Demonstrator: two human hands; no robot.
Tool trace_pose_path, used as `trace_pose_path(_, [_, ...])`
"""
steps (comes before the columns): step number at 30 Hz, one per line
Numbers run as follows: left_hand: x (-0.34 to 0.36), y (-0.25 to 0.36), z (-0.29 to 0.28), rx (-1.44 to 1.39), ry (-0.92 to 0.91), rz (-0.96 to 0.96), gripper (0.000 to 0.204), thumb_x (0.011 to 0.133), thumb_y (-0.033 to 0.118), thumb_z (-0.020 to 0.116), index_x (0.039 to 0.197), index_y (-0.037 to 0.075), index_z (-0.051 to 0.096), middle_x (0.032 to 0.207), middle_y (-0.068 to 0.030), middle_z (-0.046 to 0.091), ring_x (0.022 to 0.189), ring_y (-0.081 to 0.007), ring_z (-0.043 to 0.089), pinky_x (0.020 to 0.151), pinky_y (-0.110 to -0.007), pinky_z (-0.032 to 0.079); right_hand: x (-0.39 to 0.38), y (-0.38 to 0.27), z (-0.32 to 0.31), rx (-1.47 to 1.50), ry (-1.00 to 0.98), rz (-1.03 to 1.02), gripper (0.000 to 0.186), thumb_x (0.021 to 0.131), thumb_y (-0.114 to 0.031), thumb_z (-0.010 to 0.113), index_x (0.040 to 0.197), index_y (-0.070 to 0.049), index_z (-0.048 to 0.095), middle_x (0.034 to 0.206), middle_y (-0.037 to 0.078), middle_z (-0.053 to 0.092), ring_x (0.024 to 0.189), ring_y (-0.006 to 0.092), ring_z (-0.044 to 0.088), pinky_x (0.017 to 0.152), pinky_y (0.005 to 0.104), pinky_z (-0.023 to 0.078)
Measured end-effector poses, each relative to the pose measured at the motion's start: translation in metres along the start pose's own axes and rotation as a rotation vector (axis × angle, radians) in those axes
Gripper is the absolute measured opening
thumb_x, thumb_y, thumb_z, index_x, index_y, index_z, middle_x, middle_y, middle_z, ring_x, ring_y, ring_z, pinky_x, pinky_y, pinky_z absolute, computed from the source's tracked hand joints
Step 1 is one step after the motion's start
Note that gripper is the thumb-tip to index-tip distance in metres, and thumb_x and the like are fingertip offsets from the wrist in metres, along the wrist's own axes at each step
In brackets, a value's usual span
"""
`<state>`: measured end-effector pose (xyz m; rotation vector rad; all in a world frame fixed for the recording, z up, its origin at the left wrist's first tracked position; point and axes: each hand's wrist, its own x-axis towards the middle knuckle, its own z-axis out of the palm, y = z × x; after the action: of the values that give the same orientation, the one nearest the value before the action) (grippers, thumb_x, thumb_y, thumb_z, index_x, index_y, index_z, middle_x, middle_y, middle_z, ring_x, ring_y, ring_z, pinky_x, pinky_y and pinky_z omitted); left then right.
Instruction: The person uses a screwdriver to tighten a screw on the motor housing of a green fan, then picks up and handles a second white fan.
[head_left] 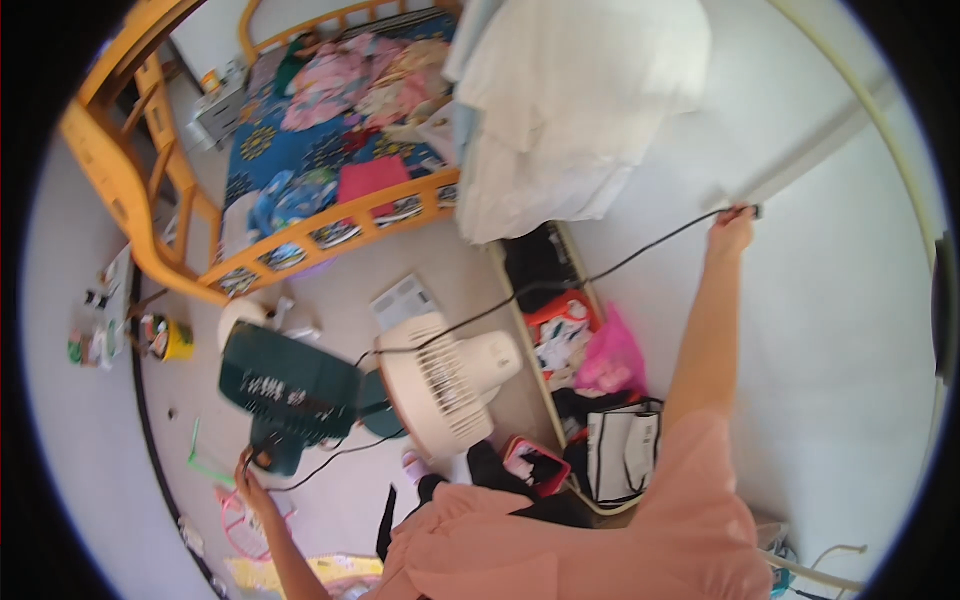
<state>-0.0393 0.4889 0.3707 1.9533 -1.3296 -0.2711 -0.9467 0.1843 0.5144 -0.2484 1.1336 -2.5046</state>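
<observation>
My right hand (pixel 735 228), arm stretched out to the right, is closed on a black plug (pixel 757 211) close against the white wall. A black power cord (pixel 620 266) runs from it across to the fans. On the left, my left hand (pixel 250 480) has its fingers bent at the rear end of a dark green fan (pixel 285 385), beside another stretch of black cord; what they pinch is too small to make out. A cream fan (pixel 435 390) with a slatted round back stands just right of the green one, partly overlapping it.
A wooden bed (pixel 330 225) with rumpled bedding stands ahead. White cloth (pixel 580 110) hangs by the wall. Below it, a long low frame holds clothes, a pink plastic bag (pixel 612 355) and a white bag (pixel 622 452). A white scale (pixel 405 300) and a yellow bin (pixel 178 340) sit on the floor.
</observation>
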Motion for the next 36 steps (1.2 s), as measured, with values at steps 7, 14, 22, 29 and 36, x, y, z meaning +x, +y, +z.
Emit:
trace_pose_path(7, [0.017,0.005,0.020,-0.119,0.032,-0.328,0.045,0.103,0.031,0.040,0.133,-0.002,0.051,0.131,-0.0196,0.054,0.113,-0.0280,0.055,0.099,-0.032,0.040,0.008,0.056,-0.092,-0.485,0.174,0.032,0.021,0.093,-0.027,0.055,0.091,-0.007,0.062,0.064,0.000,0.054,0.047,0.0064,0.041,0.039,0.0228,0.027])
trace_pose_path(14, [0.031,0.018,0.024,0.246,-0.082,-0.354,0.047,0.103,0.033,0.038,0.131,-0.002,0.053,0.129,-0.0213,0.055,0.111,-0.0296,0.058,0.093,-0.035,0.046,0.022,0.068,-0.083,-0.533,0.127,0.029,0.018,0.092,-0.020,0.060,0.088,-0.002,0.061,0.063,0.003,0.055,0.050,0.0084,0.041,0.046,0.0242,0.029])
trace_pose_path(22, [0.029,-0.015,0.017,-0.157,-0.004,-0.425,0.053,0.104,0.036,0.033,0.139,-0.003,0.043,0.139,-0.0219,0.046,0.126,-0.0317,0.048,0.103,-0.034,0.040,0.040,0.079,-0.079,-0.604,0.192,-0.060,0.020,0.090,-0.019,0.062,0.085,0.000,0.061,0.058,0.003,0.054,0.053,0.0092,0.044,0.052,0.0273,0.033])
trace_pose_path(29, [0.034,-0.011,0.021,-0.148,0.016,-0.411,0.055,0.103,0.040,0.034,0.140,0.001,0.042,0.138,-0.0202,0.048,0.123,-0.0303,0.049,0.101,-0.034,0.041,0.032,0.079,-0.070,-0.643,0.207,-0.038,0.022,0.089,-0.020,0.063,0.079,0.000,0.062,0.057,0.002,0.053,0.053,0.0091,0.042,0.051,0.0271,0.032])
trace_pose_path(36, [0.034,-0.016,0.026,-0.159,0.023,-0.405,0.056,0.102,0.043,0.034,0.142,0.004,0.041,0.136,-0.0186,0.049,0.121,-0.0290,0.051,0.099,-0.034,0.042,0.039,0.072,-0.068,-0.592,0.206,-0.038,0.023,0.091,-0.020,0.060,0.084,0.001,0.067,0.059,0.000,0.051,0.052,0.0091,0.039,0.049,0.0271,0.031])
